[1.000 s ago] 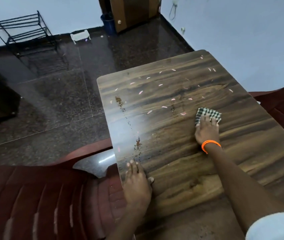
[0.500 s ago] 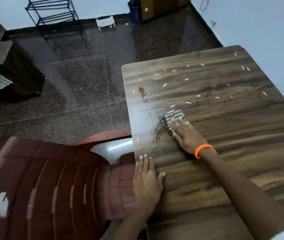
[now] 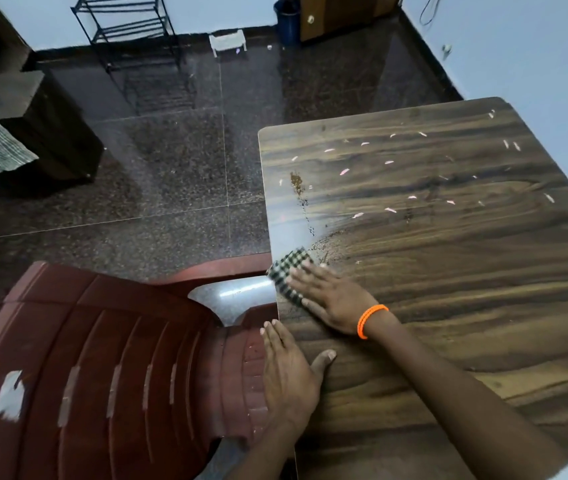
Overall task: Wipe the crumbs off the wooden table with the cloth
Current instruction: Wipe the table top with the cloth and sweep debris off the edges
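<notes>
A dark wooden table (image 3: 466,289) fills the right side. Brown crumbs (image 3: 297,181) lie in a line near its left edge, and pale pink flakes (image 3: 389,209) are scattered over the far half. My right hand (image 3: 331,299), with an orange band at the wrist, presses flat on a green-and-white checked cloth (image 3: 287,268) at the table's left edge. A smear of fine crumbs (image 3: 327,242) sits just beyond the cloth. My left hand (image 3: 289,372) rests flat over the table's left edge, fingers together, thumb on the wood, holding nothing.
A red plastic chair (image 3: 102,375) stands against the table's left side, below the cloth. Dark granite floor (image 3: 178,174) lies beyond. A black wire rack (image 3: 130,32), a dark cabinet (image 3: 47,123) with a draped cloth and a blue bin (image 3: 287,19) stand farther off.
My right hand has swept the cloth from the table's middle leftward to its left edge, pushing crumbs along. My left hand stays at the edge. The camera has turned left.
</notes>
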